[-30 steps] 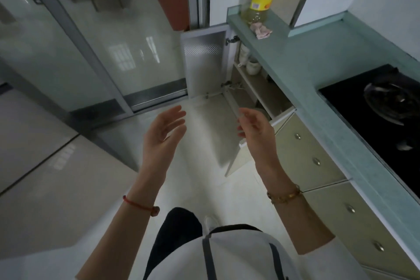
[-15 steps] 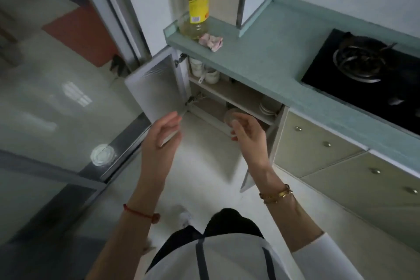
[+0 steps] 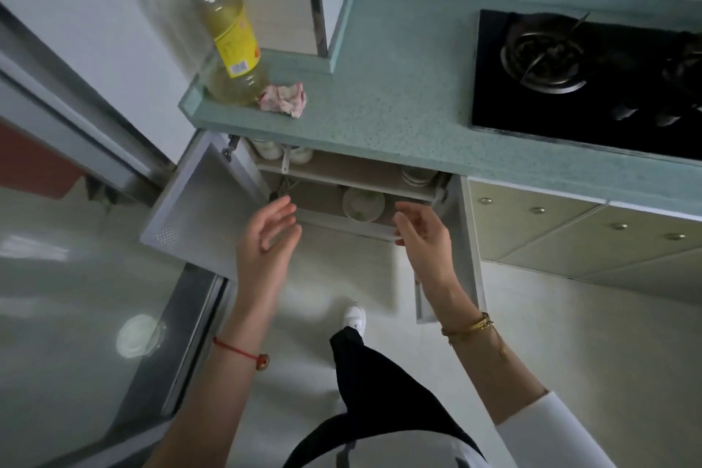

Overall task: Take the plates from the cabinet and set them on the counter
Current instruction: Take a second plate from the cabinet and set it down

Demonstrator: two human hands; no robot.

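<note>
Left cabinet door (image 3: 201,209) is swung wide, clear of the reach path. Above it, at the left end of the counter (image 3: 399,95), stand an oil bottle (image 3: 228,38) and a crumpled pink-white wrapper (image 3: 285,99).

Left hand (image 3: 266,239) is empty, fingers loosely spread, palm turned inward, just in front of the lower shelf's edge.

Plates (image 3: 362,203) are on the lower shelf inside the cabinet, between the two hands. They are white with a greenish pattern; count and tilt can't be read. A second stack of dishes (image 3: 418,175) sits on the upper shelf, to the right.

Right hand (image 3: 425,236) is empty, fingers gently curved, at the shelf's front edge. Whether it touches the edge can't be told. Right cabinet door (image 3: 471,239) is open beside it.

Step in hand is judged to be a two-handed reach for the lower-shelf plates. Recommended:
- go in low, under the upper shelf
- grip opposite rims, thumbs on top
- lift slightly before pulling out, don't drag
- keep the stack level on the way up past the counter lip

Best landing zone looks like the bare counter between the wrapper and the gas hob (image 3: 588,80). Risk: clipping the upper shelf or the counter's underside on the way out.
</note>
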